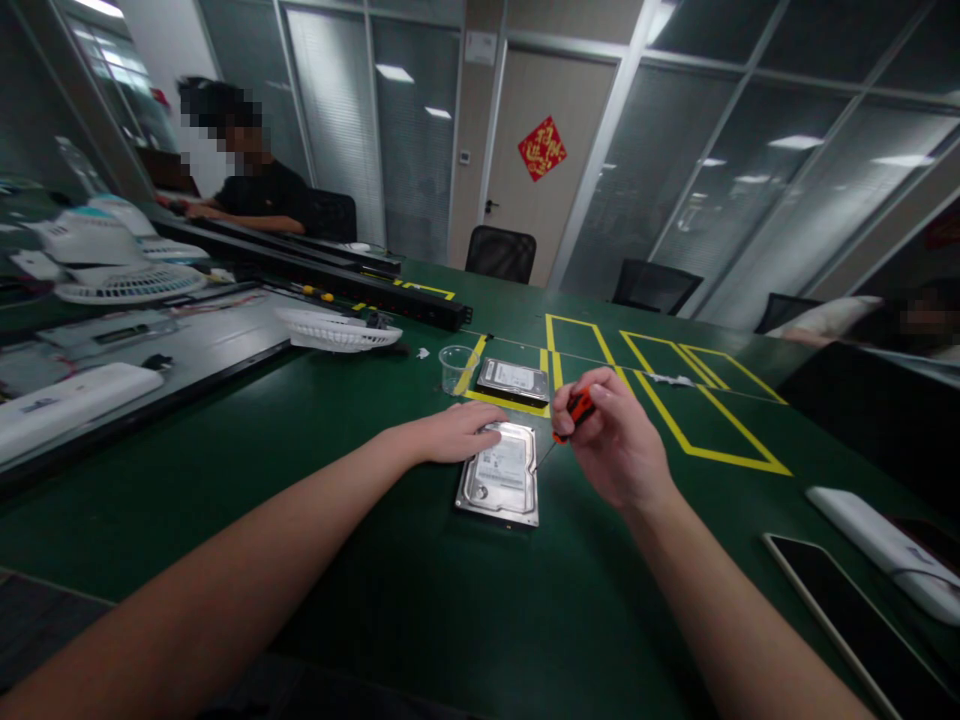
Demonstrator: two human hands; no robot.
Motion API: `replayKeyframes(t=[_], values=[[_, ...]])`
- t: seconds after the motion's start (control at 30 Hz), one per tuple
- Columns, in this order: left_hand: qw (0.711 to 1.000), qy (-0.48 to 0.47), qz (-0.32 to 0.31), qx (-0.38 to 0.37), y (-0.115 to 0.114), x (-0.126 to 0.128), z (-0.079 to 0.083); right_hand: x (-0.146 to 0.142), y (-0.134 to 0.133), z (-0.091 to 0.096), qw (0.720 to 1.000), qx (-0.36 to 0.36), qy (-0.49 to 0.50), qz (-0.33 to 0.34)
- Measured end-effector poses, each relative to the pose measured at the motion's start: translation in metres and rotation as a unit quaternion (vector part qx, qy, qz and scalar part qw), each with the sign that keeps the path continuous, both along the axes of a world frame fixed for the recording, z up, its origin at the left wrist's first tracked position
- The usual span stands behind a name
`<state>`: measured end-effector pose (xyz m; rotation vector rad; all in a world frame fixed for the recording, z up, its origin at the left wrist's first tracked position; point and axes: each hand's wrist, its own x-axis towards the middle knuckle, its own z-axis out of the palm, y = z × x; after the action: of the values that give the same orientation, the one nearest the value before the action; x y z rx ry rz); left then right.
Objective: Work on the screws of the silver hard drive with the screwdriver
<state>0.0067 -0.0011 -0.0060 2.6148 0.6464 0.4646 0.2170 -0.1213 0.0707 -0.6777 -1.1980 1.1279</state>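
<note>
A silver hard drive (501,478) lies label side up on the green table in front of me. My left hand (461,432) rests over its far left corner, fingers stretched out flat across the top. In my right hand (619,440) is a red-and-black screwdriver (577,408), its thin shaft slanting down to the drive's right edge. Whether the tip touches a screw is too small to tell. Just behind stands a second hard drive (514,380) within yellow tape lines, and a clear plastic cup (457,370) is to its left.
White fans (124,265), a flat panel (217,325) and long black bars (330,265) fill the left side. A phone (847,610) and a white power strip (885,550) lie at the right. One person (259,190) sits far left; another person's sleeve (832,315) shows at right.
</note>
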Motion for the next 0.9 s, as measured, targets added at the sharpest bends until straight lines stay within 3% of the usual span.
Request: replayKeyframes(t=[0.9], values=[[1.000, 0.010, 0.004, -0.003, 0.0003, -0.0006, 0.0007, 0.0004, 0.0019, 0.0009, 1.000, 0.014, 0.019, 0.017]])
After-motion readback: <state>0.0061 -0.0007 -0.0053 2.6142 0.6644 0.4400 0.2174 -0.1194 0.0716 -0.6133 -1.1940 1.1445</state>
